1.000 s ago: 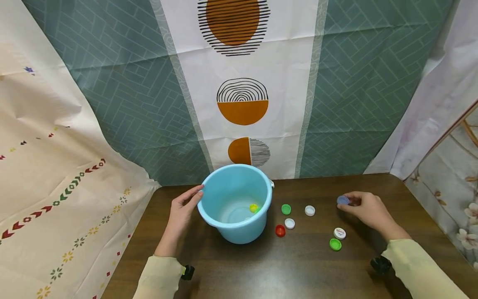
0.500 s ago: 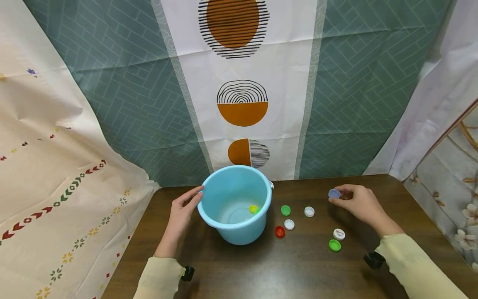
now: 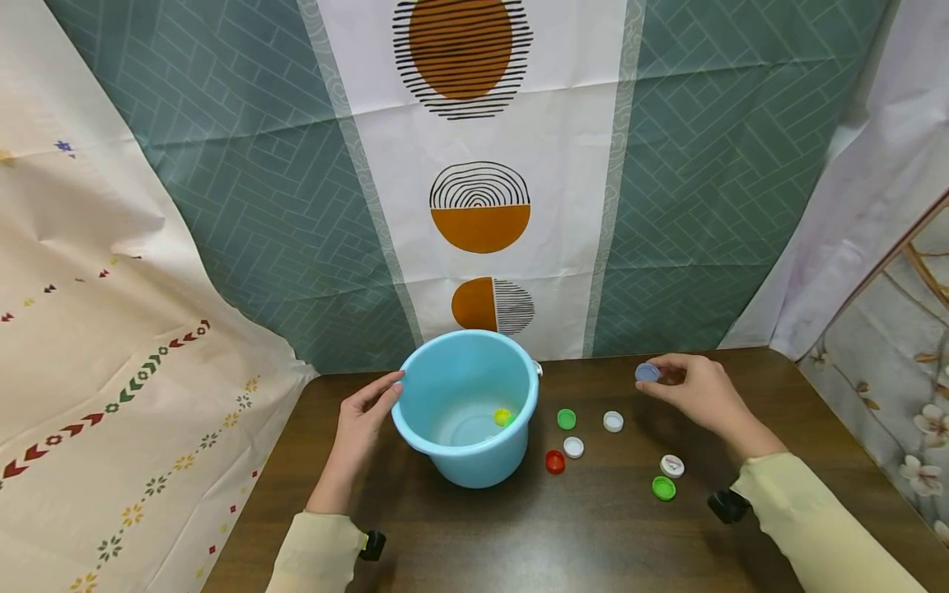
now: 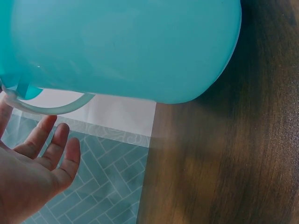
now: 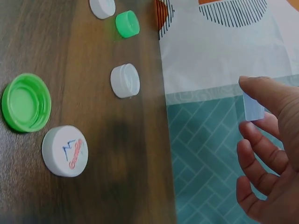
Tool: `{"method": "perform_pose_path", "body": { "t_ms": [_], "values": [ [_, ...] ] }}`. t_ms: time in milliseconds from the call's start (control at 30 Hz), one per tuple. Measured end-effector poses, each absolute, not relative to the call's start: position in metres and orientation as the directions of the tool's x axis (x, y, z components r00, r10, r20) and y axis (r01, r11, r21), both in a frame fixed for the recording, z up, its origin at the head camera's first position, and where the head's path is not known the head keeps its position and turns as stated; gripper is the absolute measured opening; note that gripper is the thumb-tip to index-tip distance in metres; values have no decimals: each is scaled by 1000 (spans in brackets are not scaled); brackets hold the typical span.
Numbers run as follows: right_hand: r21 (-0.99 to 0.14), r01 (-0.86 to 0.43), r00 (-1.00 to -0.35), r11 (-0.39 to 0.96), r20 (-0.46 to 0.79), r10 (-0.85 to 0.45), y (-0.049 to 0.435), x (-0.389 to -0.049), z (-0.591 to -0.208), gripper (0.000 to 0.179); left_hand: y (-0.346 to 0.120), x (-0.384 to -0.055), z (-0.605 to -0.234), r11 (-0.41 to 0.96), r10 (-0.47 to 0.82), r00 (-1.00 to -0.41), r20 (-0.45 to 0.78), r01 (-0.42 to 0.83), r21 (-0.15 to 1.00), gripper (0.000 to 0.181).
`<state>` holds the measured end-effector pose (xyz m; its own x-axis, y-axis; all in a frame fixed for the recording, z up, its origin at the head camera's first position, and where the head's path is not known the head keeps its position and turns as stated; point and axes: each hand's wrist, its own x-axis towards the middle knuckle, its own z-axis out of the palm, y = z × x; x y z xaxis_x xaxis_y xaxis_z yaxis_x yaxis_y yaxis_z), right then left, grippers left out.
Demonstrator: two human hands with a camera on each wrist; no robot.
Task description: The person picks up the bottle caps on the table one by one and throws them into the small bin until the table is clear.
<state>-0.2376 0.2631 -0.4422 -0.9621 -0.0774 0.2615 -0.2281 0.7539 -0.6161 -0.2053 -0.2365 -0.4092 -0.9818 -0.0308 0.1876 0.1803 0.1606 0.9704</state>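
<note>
A light blue bucket (image 3: 482, 469) stands on the table, its mouth tilted toward the head view. My left hand (image 3: 363, 420) pinches its left rim with thumb and index finger. The other fingers (image 4: 56, 144) are spread below the white handle (image 4: 60, 109) in the left wrist view. My right hand (image 3: 700, 391) holds a pale blue bottle cap (image 3: 647, 373) between thumb and fingers, raised above the table at the right. A yellow cap (image 3: 502, 417) and a green piece beside it lie at the bottom of the bucket.
On the brown table (image 3: 549, 535), right of the bucket, lie a green cap (image 3: 567, 419), a red cap (image 3: 554, 461) and two white caps (image 3: 573, 447). Farther right are a printed white cap (image 3: 672, 466) and a bright green cap (image 3: 663, 488). Patterned cloth (image 3: 474, 247) hangs behind.
My right hand has moved left and slightly away from me with the pale blue bottle cap, toward the bucket. The left hand keeps its place on the rim.
</note>
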Motion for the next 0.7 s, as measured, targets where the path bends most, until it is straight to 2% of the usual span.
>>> {"method": "perform_pose_path", "body": {
  "t_ms": [700],
  "values": [
    [-681,-254,-961,687,257,-101,234,-244,-424,46,-236,-206,-410,160,-29,-982,187,181,971,35]
  ]
}}
